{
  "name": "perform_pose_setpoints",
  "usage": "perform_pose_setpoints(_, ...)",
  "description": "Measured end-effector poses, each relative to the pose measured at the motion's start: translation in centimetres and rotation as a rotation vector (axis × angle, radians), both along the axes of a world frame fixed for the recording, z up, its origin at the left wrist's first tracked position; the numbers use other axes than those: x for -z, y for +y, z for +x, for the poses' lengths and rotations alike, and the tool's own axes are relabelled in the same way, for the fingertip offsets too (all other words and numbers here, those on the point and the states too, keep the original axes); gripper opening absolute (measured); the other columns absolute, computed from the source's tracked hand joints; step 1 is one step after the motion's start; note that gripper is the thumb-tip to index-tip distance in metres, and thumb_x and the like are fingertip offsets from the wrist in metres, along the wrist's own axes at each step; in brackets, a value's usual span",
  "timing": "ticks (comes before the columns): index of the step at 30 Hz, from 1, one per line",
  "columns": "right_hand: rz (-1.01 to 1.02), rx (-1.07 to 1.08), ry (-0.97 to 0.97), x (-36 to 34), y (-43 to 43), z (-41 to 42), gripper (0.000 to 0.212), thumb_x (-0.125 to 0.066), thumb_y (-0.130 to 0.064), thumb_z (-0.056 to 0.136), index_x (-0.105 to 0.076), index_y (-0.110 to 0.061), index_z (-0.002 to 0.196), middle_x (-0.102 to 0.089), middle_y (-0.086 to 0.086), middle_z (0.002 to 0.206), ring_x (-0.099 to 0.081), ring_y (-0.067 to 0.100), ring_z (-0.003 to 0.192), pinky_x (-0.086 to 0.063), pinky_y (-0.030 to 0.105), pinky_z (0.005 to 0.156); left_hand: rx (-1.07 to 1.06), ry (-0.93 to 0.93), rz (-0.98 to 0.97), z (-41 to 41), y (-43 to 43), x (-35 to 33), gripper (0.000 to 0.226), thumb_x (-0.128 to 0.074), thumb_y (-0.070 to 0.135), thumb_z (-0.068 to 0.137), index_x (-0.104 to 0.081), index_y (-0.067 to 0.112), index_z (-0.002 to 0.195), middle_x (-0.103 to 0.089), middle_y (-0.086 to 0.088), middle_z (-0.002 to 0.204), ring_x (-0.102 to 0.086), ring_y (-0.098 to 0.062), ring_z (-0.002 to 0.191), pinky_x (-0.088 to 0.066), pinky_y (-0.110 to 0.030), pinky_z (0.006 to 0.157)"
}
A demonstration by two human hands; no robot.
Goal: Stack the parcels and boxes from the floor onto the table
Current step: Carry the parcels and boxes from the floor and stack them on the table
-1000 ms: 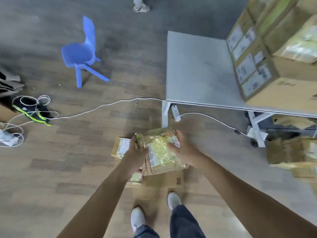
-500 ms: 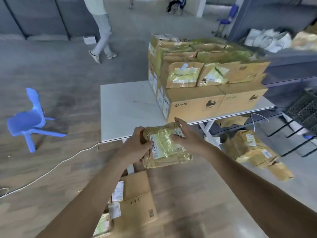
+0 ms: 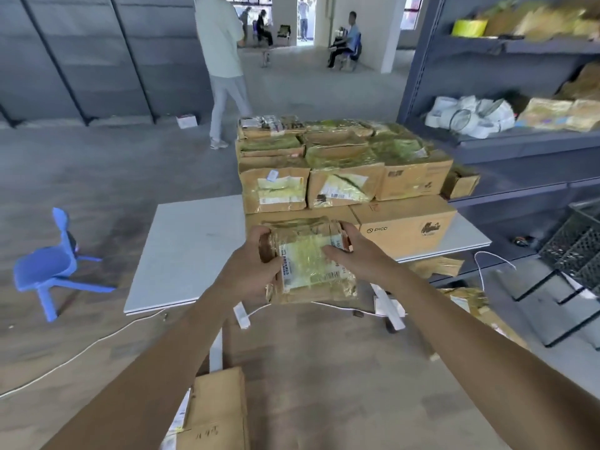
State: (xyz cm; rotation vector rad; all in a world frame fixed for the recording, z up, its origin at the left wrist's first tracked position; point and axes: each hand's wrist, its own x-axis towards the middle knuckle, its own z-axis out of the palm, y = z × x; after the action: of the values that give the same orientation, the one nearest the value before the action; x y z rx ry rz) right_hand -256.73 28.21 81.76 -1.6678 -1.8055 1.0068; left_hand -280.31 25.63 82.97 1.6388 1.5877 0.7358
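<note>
1. Parcel [image 3: 311, 264] — taped, labelled — is held up at the white surface's [image 3: 188, 248] near edge, before the stacked boxes [image 3: 341, 183].
2. Left hand [image 3: 250, 271] and right hand [image 3: 360, 254] grip its sides, fingers [image 3: 259, 233] curled round it.

Taped brown parcel [image 3: 310, 264] (yellowish label) held above table [image 3: 188, 251].

Worn on the head, wide-angle, aimed forward and a little down along both forearms. Nearest the lens, at centre: left hand [image 3: 256, 271], right hand [image 3: 360, 254] and the parcel [image 3: 311, 271] between them. Just beyond, straight ahead, the table [image 3: 181, 254] with stacked boxes [image 3: 344, 186] (shelving [image 3: 526, 146] bowed at the right edge).
</note>
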Motion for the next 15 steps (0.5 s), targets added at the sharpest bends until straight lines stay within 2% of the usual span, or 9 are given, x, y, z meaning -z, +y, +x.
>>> perform_pose_setpoints(3, -0.006, -0.042, -0.013, -0.7, 1.9, 0.5, 0.049, -0.057, -0.053, 0.091, -0.040, -0.033, 0.132, -0.050, -0.015, 0.098, -0.052, 0.003, 0.086, -0.036, 0.018, 0.065, -0.038, 0.018, 0.083, 0.5, 1.5, 0.0, 0.047, -0.061, 0.021, 0.087, -0.034, 0.034, 0.124, -0.062, 0.004, 0.082, -0.065, -0.019, 0.072, -0.057, -0.044, 0.074)
perform_pose_setpoints(5, -0.001, -0.026, -0.029, -1.0, 3.4, 0.6, 0.023, -0.057, -0.052, 0.091, -0.049, -0.032, 0.096, -0.049, -0.009, 0.085, -0.050, 0.006, 0.077, -0.035, 0.023, 0.062, -0.055, 0.015, 0.120, 0.6, 2.8, 0.1, 0.048, -0.062, 0.021, 0.085, -0.035, 0.034, 0.122, -0.060, 0.007, 0.082, -0.063, -0.018, 0.070, -0.058, -0.044, 0.073)
perform_pose_setpoints(6, -0.001, -0.024, -0.035, -1.0, 4.1, 0.5, 0.026, -0.057, -0.053, 0.090, -0.046, -0.031, 0.083, -0.049, -0.007, 0.082, -0.049, 0.008, 0.074, -0.034, 0.025, 0.062, -0.066, 0.011, 0.137, 0.5, 3.5, 0.1, 0.047, -0.063, 0.022, 0.084, -0.036, 0.035, 0.121, -0.060, 0.007, 0.080, -0.062, -0.017, 0.069, -0.058, -0.044, 0.072)
perform_pose_setpoints(7, -0.005, -0.022, -0.046, -1.0, 4.7, 0.5, 0.027, -0.057, -0.053, 0.090, -0.046, -0.030, 0.081, -0.052, -0.006, 0.082, -0.050, 0.009, 0.075, -0.035, 0.026, 0.062, -0.076, 0.000, 0.147, 0.4, 4.3, 0.2, 0.046, -0.064, 0.022, 0.084, -0.037, 0.036, 0.119, -0.061, 0.005, 0.078, -0.062, -0.018, 0.069, -0.058, -0.044, 0.070)
perform_pose_setpoints(11, -0.008, -0.022, -0.110, -0.7, 7.0, 0.3, 0.028, -0.056, -0.048, 0.093, -0.060, -0.023, 0.103, -0.061, -0.006, 0.099, -0.057, 0.011, 0.083, -0.042, 0.028, 0.066, -0.089, -0.055, 0.167, -0.4, 7.5, 0.6, 0.045, -0.065, 0.021, 0.083, -0.038, 0.038, 0.114, -0.062, 0.003, 0.074, -0.061, -0.019, 0.068, -0.057, -0.043, 0.069)
perform_pose_setpoints(13, -0.023, -0.007, -0.099, -0.6, 8.1, -0.3, 0.027, -0.056, -0.044, 0.094, -0.061, -0.019, 0.106, -0.062, 0.000, 0.098, -0.058, 0.017, 0.080, -0.045, 0.031, 0.065, -0.079, -0.077, 0.168, -1.0, 8.9, 0.9, 0.045, -0.065, 0.019, 0.084, -0.038, 0.039, 0.114, -0.062, 0.006, 0.077, -0.062, -0.017, 0.070, -0.057, -0.040, 0.068)
perform_pose_setpoints(15, -0.015, 0.008, -0.099, -0.4, 9.4, -1.0, 0.021, -0.056, -0.042, 0.094, -0.059, -0.022, 0.102, -0.060, 0.000, 0.088, -0.056, 0.017, 0.069, -0.044, 0.030, 0.059, -0.056, -0.072, 0.185, -1.7, 10.3, 1.3, 0.046, -0.062, 0.017, 0.087, -0.038, 0.038, 0.120, -0.061, 0.008, 0.080, -0.062, -0.014, 0.073, -0.054, -0.033, 0.064)
